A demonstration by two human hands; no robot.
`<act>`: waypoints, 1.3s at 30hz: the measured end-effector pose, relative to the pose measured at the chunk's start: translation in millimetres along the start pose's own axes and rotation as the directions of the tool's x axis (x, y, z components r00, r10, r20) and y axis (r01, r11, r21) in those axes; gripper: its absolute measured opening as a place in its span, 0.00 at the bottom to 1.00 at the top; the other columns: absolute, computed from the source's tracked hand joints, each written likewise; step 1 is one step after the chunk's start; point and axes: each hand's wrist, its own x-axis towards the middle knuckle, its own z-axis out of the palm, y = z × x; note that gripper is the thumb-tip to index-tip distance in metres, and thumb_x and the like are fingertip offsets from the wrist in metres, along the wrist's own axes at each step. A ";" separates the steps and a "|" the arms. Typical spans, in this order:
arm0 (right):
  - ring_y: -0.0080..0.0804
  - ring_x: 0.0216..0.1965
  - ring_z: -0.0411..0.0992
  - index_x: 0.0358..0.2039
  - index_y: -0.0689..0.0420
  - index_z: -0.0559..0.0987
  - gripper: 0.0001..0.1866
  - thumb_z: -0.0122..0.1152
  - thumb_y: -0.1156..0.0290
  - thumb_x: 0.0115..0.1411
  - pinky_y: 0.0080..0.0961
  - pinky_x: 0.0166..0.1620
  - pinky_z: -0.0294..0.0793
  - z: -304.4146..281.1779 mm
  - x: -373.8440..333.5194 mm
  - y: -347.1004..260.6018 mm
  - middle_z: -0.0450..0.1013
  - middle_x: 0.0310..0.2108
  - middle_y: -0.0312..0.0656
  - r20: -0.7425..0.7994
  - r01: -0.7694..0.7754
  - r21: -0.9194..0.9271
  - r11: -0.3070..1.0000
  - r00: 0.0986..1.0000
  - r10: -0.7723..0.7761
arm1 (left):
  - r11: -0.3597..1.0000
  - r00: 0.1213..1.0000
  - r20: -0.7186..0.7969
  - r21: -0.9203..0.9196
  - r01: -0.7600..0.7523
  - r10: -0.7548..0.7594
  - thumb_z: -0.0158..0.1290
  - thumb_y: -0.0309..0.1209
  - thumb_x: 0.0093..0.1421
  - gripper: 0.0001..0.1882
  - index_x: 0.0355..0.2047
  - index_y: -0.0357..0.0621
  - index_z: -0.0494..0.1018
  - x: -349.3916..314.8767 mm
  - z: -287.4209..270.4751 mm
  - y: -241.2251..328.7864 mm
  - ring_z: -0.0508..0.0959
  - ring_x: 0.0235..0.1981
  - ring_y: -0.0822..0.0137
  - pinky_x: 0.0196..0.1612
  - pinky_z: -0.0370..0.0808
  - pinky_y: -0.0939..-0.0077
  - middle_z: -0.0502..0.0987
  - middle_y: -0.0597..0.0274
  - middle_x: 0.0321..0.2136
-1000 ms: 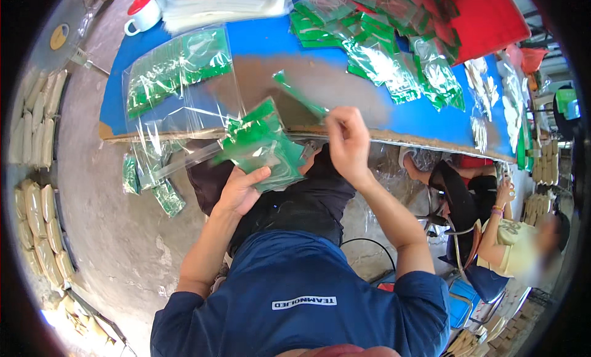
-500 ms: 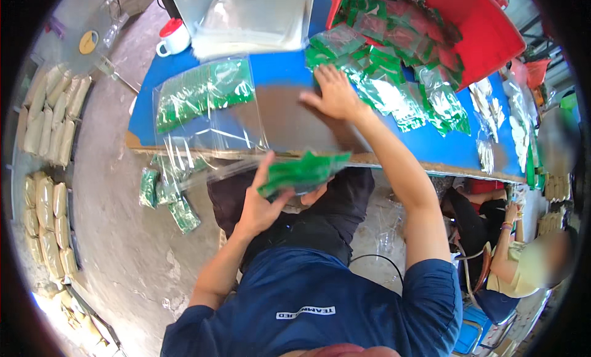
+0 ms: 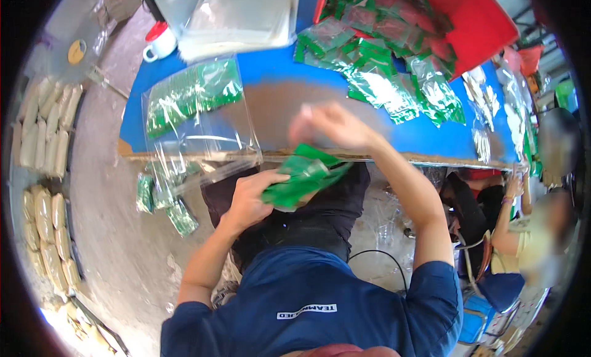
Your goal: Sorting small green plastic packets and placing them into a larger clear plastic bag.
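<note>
My left hand [image 3: 251, 198] grips a small stack of green packets [image 3: 308, 177] over my lap, just below the table's front edge. Above the stack hovers my right hand [image 3: 335, 126], its fingers smeared by motion; whether anything is in them cannot be made out. On the table's left side, a clear plastic bag [image 3: 206, 132] holds a neat row of green packets [image 3: 196, 98], its open end hanging over the edge. A loose heap of green and clear packets [image 3: 375, 67] lies at the back right.
A red bin [image 3: 483, 33] lies tipped behind the heap. Flat clear bags [image 3: 240, 18] are stacked at the back, beside a white mug [image 3: 160, 43] with a red top. Filled green bags [image 3: 181, 218] lie on the floor at left. Another person [image 3: 511, 234] sits at right.
My right hand has come off the tabletop by the heap and moved nearer to the stack in my left hand. The stack is now tilted with its green face showing more.
</note>
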 end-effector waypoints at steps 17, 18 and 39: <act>0.49 0.56 0.65 0.47 0.57 0.76 0.17 0.53 0.71 0.57 0.43 0.53 0.67 24.0 -8.9 71.2 0.68 0.56 0.49 -0.238 -0.103 -0.957 0.270 0.811 -0.535 | -0.016 0.747 0.185 -0.974 0.228 -0.638 0.56 0.25 0.62 0.25 0.60 0.41 0.64 -1.5 56.0 -1.7 0.73 0.56 0.62 0.62 0.68 0.61 0.72 0.61 0.54; 0.50 0.53 0.68 0.46 0.59 0.77 0.17 0.52 0.75 0.54 0.41 0.51 0.71 32.2 -15.0 69.2 0.71 0.52 0.51 -0.154 0.009 -0.956 0.293 0.834 -0.529 | -0.016 0.734 0.169 -0.977 0.211 -0.658 0.54 0.25 0.63 0.25 0.60 0.41 0.64 1.7 58.6 -1.2 0.73 0.56 0.62 0.62 0.68 0.62 0.72 0.60 0.55; 0.57 0.65 0.57 0.62 0.61 0.65 0.37 0.60 0.49 0.61 0.43 0.66 0.57 -109.4 -24.1 65.0 0.60 0.64 0.58 -0.615 -0.553 -0.774 0.308 0.542 -0.573 | -0.070 0.754 0.308 -0.941 0.331 -0.580 0.58 0.26 0.60 0.30 0.61 0.40 0.61 3.2 87.8 -25.7 0.70 0.60 0.57 0.66 0.64 0.55 0.71 0.56 0.56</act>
